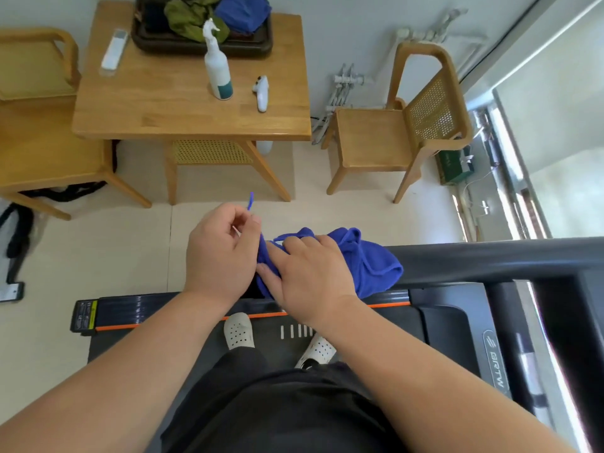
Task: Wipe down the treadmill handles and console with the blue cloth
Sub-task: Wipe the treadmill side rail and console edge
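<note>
The blue cloth [369, 263] lies bunched over the left end of the dark treadmill handle [490, 261]. My right hand [310, 273] presses on top of the cloth, fingers curled into its folds. My left hand [222, 253] pinches the cloth's left edge, and a thin blue loop sticks up above its fingers. The handle's tip is hidden under the cloth and hands. The treadmill deck [366, 325] with an orange stripe lies below, my feet in white shoes on it. The console is not in view.
A wooden table [170, 106] stands ahead with a white spray bottle [217, 63], a white controller [261, 93], a remote and a dark tray of cloths [202, 24]. Wooden chairs [402, 132] flank it. A window runs along the right.
</note>
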